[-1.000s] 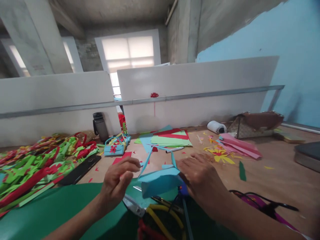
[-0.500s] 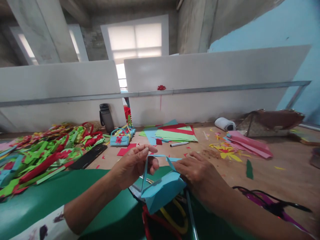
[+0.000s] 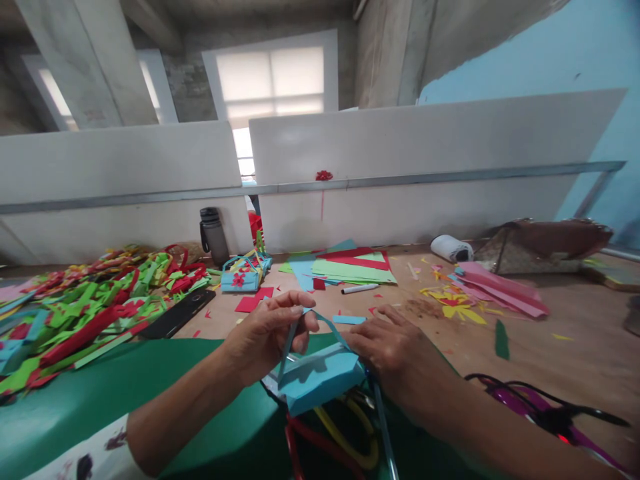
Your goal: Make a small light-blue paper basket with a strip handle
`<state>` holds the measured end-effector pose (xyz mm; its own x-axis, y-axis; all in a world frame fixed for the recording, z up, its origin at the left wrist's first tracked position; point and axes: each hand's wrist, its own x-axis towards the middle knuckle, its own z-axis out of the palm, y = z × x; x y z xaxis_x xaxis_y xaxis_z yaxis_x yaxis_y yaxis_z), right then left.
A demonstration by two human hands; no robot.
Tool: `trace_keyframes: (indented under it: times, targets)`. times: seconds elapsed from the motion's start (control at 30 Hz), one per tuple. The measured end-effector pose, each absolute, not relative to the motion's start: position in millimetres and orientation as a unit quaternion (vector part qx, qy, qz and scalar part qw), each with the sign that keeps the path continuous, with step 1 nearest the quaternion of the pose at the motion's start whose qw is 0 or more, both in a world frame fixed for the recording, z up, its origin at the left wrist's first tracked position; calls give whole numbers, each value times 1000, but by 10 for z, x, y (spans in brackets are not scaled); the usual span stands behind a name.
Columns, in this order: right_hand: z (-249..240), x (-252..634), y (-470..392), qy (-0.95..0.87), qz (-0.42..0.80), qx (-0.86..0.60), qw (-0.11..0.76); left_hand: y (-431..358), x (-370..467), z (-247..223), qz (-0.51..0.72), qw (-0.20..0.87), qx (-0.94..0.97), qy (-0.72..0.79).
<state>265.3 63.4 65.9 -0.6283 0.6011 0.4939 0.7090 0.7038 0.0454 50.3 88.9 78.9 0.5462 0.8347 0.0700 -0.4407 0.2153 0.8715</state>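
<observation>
A small blue paper basket [image 3: 325,379] with a thin strip handle [image 3: 327,325] sits in front of me, between my two hands. My left hand [image 3: 280,327] is closed, pinching the top of the handle between thumb and fingers. At the basket's right end my right hand [image 3: 395,343] is closed, its fingers pressed on the spot where the handle meets the side; the fingertips are partly hidden. Below the basket lie scissors with yellow [image 3: 357,437] and red [image 3: 315,443] handles. A clear, thin stick [image 3: 384,427] runs down beside my right wrist.
Coloured paper strips [image 3: 95,313] heap up at the left near a black phone [image 3: 177,315]. Behind stand a bottle [image 3: 214,237] and a decorated blue basket [image 3: 240,279]. Paper sheets [image 3: 350,267], a white pen [image 3: 359,289], a handbag [image 3: 545,247] and purple-black glasses [image 3: 545,407] lie around.
The handle has gone from a squared, bent shape to a smoother arch. The basket has tipped slightly and shifted a little left, with both hands still on it.
</observation>
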Motion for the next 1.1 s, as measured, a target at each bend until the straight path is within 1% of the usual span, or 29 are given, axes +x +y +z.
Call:
trace_keyframes:
  times: [0.2, 0.4, 0.5, 0.7, 1.1]
  targets:
    - [643, 2651, 646, -899, -116, -353, 233, 886, 496, 741, 419, 762, 457, 187]
    - [643, 2637, 640, -896, -121, -356, 237, 906, 512, 736, 382, 784, 434, 228]
    - [640, 2639, 627, -895, -122, -357, 236, 904, 535, 741, 380, 773, 443, 251]
    - [600, 2636, 631, -898, -131, -339, 248, 887, 531, 723, 365, 778, 452, 239]
    - [568, 2619, 661, -893, -124, -355, 247, 858, 553, 763, 435, 745, 412, 295]
